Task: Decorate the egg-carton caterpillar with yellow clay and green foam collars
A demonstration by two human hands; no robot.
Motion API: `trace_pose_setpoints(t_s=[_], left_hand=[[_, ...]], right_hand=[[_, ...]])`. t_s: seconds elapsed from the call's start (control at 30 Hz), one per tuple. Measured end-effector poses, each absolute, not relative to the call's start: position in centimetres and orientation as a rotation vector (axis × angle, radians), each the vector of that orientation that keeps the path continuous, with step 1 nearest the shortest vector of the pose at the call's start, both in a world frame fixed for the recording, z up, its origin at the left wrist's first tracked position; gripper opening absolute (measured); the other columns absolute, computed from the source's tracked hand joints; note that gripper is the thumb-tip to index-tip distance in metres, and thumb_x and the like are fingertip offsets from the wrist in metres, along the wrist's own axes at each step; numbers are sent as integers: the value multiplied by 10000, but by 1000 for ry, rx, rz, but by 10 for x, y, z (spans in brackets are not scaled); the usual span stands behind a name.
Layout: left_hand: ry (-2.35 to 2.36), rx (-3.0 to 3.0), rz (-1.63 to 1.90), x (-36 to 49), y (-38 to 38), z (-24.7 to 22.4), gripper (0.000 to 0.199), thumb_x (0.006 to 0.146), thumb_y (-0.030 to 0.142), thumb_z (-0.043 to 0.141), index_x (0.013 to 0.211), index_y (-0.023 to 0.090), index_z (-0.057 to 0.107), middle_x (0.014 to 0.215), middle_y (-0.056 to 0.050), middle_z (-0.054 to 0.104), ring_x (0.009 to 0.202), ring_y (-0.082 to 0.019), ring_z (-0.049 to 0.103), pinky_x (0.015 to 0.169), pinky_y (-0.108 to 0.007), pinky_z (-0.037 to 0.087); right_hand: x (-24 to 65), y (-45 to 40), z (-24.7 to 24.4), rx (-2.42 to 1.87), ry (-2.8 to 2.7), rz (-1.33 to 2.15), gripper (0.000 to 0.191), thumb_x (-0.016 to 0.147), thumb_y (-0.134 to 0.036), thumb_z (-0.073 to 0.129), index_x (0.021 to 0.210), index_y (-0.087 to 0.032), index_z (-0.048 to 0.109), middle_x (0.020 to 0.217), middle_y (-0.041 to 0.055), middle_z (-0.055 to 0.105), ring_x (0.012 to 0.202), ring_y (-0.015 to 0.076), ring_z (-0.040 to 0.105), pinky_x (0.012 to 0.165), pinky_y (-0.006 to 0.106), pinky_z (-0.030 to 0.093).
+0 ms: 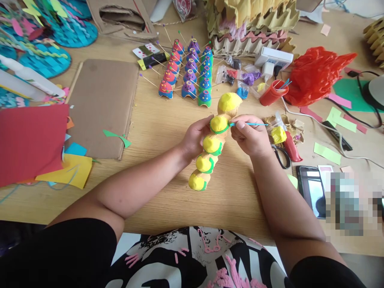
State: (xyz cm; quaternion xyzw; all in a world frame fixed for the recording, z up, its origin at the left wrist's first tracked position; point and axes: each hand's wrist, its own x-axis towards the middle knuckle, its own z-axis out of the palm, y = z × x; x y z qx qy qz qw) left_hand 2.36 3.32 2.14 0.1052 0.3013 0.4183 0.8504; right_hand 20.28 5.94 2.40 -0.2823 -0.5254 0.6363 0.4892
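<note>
My left hand [198,138] is closed around the left side of an egg carton strip [220,151], holding it up over the table. Yellow clay caps its several bumps, and green clay edges all but the far one. Between the thumb and fingers of my right hand [250,136] is a thin blue stick [255,124], its tip touching the strip near the second bump from the far end. Beyond the strip stand decorated carton rows: red-and-blue [169,72], purple [189,75] and green-and-blue [205,76], with thin pins sticking out.
A cardboard sheet [100,104] and coloured paper [30,140] lie at the left. To the right are a red cup [271,94] of sticks, a red plastic bag [318,78], yellow clay [278,135], scissors [281,156] and a phone [310,190]. Egg trays [252,24] are stacked behind.
</note>
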Motion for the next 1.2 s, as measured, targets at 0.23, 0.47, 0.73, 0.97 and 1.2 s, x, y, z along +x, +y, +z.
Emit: trace_pose_setpoints(t_s=[0.23,0.47,0.73,0.97,1.2], left_hand=[[611,267,897,24,33,19,289,970,460,606,878,211,719,603,-29,665,478,-168,603,479,-279,488],[688,220,894,25,32,18,232,941,456,631,931,245,728,585,-20,651,526,-205,661,487,-283,477],[642,224,837,23,34,25,271,929,479,615,820,233,644,557,-25,640,455,-179,601,450,-277,464],[679,230,838,22,32,27,242,924,452,612,808,240,629,532,-26,614,469,-202,610,484,-301,476],[676,211,848,22,32,28,228,931,430,596,823,236,643,518,-22,599,478,-206,623,488,-305,472]], right_hand=[[199,58,22,-721,-1272,1510,328,738,-521,925,763,-232,772,470,-111,290,444,60,234,451,231,173],[200,59,20,-771,-1266,1451,330,710,-530,944,781,-239,804,471,-102,313,466,65,258,467,243,182],[200,57,20,-804,-1279,1408,426,722,-527,942,999,-258,762,527,-115,362,470,66,262,467,244,191],[198,57,22,-853,-1288,1374,481,700,-592,940,808,-253,616,536,-107,396,462,66,262,449,244,205],[200,55,20,-878,-1293,1363,448,712,-600,929,833,-255,669,551,-91,416,480,79,284,464,253,224]])
